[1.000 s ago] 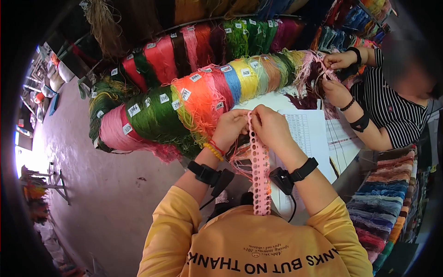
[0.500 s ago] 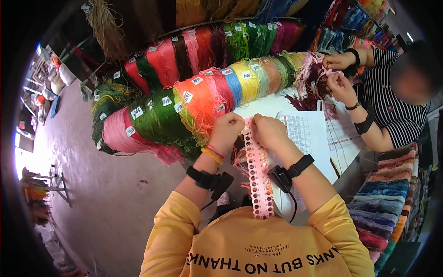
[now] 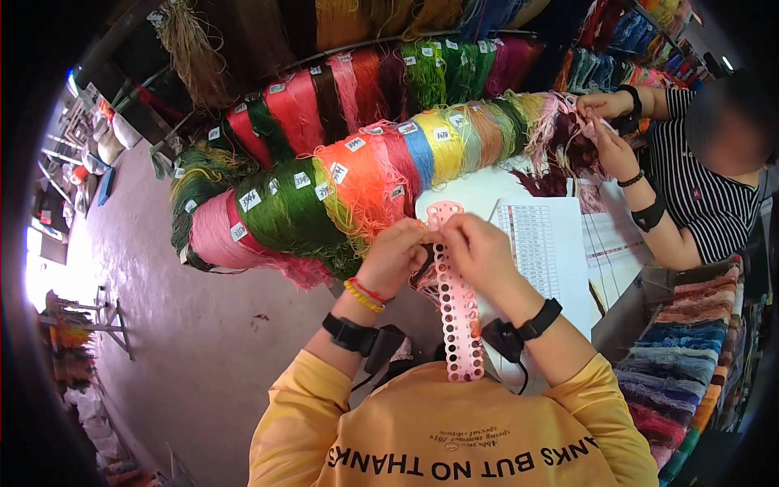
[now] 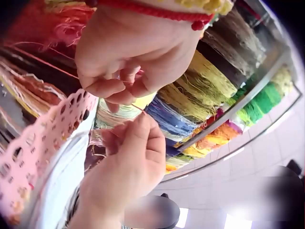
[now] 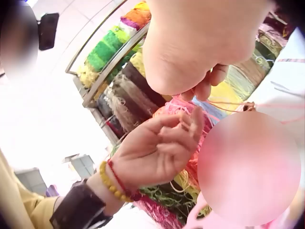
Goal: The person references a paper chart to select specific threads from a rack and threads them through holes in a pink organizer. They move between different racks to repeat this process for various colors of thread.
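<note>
A long pink strip [image 3: 462, 329] with rows of round holes runs from the table edge toward the yellow shirt in the head view. Over its far end, my left hand [image 3: 393, 256] and right hand [image 3: 485, 256] meet with curled fingers. A thin reddish thread [image 4: 137, 108] spans the fingertips of both hands in the left wrist view, pinched at each end. Orange threads [image 5: 228, 103] run from beneath my right hand toward a small dark knot in the right wrist view. A blurred disc covers much of the strip there.
Labelled thread bundles [image 3: 280, 211] wrap a long roll beyond my hands. Printed sheets [image 3: 531, 243] lie on the white table at right. Another person [image 3: 698, 170] in stripes handles pink and maroon threads. Folded skeins [image 3: 669, 357] hang at lower right.
Both hands have moved from the strip's far tip a little toward the body, so its rounded end now shows beyond the fingers. The strip has turned flatter to the head view.
</note>
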{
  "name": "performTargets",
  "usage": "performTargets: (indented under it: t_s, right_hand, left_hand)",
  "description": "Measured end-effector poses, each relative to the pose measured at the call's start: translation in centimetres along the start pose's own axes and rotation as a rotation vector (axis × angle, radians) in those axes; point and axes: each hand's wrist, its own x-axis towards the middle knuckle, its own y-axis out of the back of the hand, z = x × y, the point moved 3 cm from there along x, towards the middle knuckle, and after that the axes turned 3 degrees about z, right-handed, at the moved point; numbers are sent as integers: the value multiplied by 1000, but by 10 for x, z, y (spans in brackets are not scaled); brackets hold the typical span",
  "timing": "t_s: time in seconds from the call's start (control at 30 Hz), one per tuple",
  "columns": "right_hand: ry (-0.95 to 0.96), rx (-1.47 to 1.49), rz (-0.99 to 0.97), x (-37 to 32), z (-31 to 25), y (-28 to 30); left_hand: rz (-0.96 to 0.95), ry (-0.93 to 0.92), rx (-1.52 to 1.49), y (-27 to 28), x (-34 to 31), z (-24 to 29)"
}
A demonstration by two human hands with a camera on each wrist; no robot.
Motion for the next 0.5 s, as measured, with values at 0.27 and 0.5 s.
performTargets:
  t_s: [0.27, 0.5]
  right_hand:
    - [-16, -418, -238, -14, -4, -19]
    - [-86, -585, -356, -14, -3, -16]
  left_hand:
    - [259, -325, 421, 2, -28, 30]
    - [755, -855, -78, 153, -162, 109]
